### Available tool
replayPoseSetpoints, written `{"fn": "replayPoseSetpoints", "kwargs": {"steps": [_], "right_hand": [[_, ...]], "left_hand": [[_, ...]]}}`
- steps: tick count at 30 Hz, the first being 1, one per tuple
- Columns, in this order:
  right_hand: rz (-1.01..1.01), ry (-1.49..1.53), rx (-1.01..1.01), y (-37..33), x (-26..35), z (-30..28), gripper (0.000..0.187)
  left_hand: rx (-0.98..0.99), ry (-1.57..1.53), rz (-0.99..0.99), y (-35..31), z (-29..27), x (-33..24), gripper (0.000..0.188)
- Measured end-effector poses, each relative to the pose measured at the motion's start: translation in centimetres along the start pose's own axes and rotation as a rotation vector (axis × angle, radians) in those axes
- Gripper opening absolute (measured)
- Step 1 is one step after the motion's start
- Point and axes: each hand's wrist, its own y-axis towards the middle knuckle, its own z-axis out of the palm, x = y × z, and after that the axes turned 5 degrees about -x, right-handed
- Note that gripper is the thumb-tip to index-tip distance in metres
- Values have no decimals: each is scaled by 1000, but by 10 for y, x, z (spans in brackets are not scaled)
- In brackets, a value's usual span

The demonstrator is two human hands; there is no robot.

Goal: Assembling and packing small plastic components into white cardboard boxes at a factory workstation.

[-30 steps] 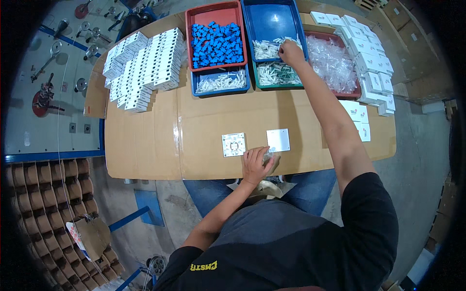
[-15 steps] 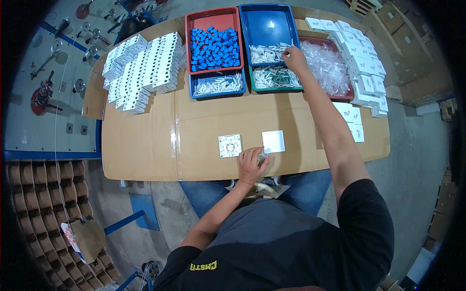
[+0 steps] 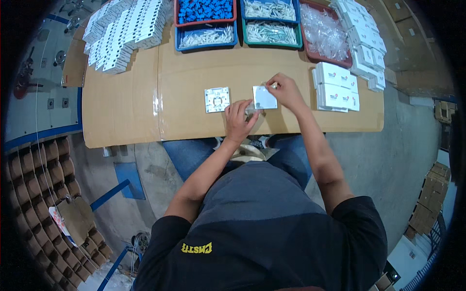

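My left hand (image 3: 237, 120) is closed at the near side of the table, its fingertips pinching a crumpled clear plastic bag (image 3: 250, 110). Just right of it lies a plain white square plate (image 3: 264, 99), which the bag touches or overlaps at its lower left corner. My right hand (image 3: 286, 93) hovers at the plate's upper right edge, thumb and fingers pinched around a small white plug-like piece (image 3: 274, 85), partly hidden by the fingers. To the left, a white square frame (image 3: 216, 100) with cut-outs and a round centre rests flat on the cardboard-covered table.
Along the far side stand a red tray (image 3: 206, 23) of blue pieces, blue trays (image 3: 206, 48) and a green tray (image 3: 272, 44) of white pieces, and a dark red tray (image 3: 335, 62) of clear bags. White boxes (image 3: 335, 96) are stacked right, white units (image 3: 128, 31) left.
My right hand has come back from the far blue tray to the white plate, bringing a small white piece. My left hand stays by the plate with the bag. The view has shifted nearer.
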Motion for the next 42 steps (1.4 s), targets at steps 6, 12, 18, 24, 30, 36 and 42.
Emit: {"fn": "replayPoseSetpoints", "kwargs": {"steps": [6,12,18,24,30,36,42], "right_hand": [[10,-53,33,-58,41,13,12],[-49,-165,69,-63,67,5,15],[-108,-179,100,-59,61,15,16],[-89,-141,73,-57,59,15,14],[-29,-59,-71,-30,39,12,12],[28,-165,-332,34,-29,8,14],[8,-225,-548,126,-66,-26,16]], "left_hand": [[-15,-25,-24,-4,-2,0,48],[-28,-49,-38,-6,-2,2,49],[-34,-79,-32,-5,-2,4,50],[-40,-76,-27,-4,-1,4,48],[-25,-77,-36,-2,-5,-1,45],[18,-33,4,-1,-5,-6,44],[61,0,1,-2,-3,-3,42]]}}
